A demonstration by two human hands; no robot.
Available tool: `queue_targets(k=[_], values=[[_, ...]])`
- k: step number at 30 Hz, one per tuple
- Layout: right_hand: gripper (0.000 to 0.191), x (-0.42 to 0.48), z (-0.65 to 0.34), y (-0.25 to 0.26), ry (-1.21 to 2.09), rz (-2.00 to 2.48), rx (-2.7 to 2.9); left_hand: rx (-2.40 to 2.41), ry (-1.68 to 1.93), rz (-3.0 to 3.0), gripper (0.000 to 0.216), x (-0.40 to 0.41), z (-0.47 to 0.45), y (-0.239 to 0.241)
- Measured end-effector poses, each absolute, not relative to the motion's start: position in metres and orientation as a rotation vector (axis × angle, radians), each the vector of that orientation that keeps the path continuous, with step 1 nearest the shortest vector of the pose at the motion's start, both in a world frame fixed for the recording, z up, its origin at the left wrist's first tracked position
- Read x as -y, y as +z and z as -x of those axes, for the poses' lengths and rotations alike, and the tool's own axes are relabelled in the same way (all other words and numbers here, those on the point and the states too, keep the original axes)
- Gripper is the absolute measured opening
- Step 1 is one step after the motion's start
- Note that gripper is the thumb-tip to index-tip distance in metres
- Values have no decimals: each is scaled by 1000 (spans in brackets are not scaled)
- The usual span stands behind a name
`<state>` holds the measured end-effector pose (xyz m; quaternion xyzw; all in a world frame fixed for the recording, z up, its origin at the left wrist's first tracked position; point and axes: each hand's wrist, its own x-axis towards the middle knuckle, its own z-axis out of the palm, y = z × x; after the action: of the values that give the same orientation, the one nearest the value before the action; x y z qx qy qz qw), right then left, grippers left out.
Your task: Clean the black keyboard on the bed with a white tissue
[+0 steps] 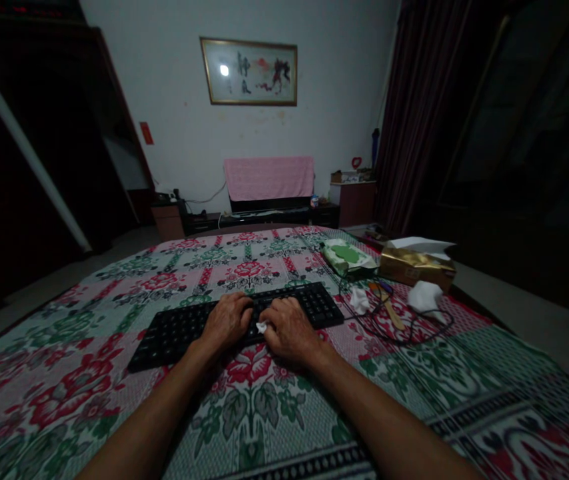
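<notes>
The black keyboard (174, 330) lies between the tabletop's (114, 360) left and right edges. The right hand (289, 330) pinches a white scrap (262, 328); I can't tell the left hand's (227, 321) grip, resting on keys. Toward the right edge, a loopy cord (412, 343) crowds a stick (394, 315), near a gold box (417, 268).

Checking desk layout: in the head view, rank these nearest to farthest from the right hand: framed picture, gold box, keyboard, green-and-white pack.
1. Keyboard: directly under the right hand.
2. Green-and-white pack: ahead and to the right.
3. Gold box: right of the pack.
4. Framed picture: on the far wall.
</notes>
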<state>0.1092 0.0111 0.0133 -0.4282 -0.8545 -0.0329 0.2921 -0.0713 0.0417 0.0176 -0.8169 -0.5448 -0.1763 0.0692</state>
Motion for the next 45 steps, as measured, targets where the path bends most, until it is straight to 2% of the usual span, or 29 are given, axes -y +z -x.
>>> queue_targets(k=[30, 45], values=[[14, -3, -106, 18, -134, 1047, 2330, 1631, -524, 2458, 31, -42, 70, 18], [16, -3, -106, 16, -102, 1144, 2322, 1618, -568, 2439, 30, -44, 71, 12]])
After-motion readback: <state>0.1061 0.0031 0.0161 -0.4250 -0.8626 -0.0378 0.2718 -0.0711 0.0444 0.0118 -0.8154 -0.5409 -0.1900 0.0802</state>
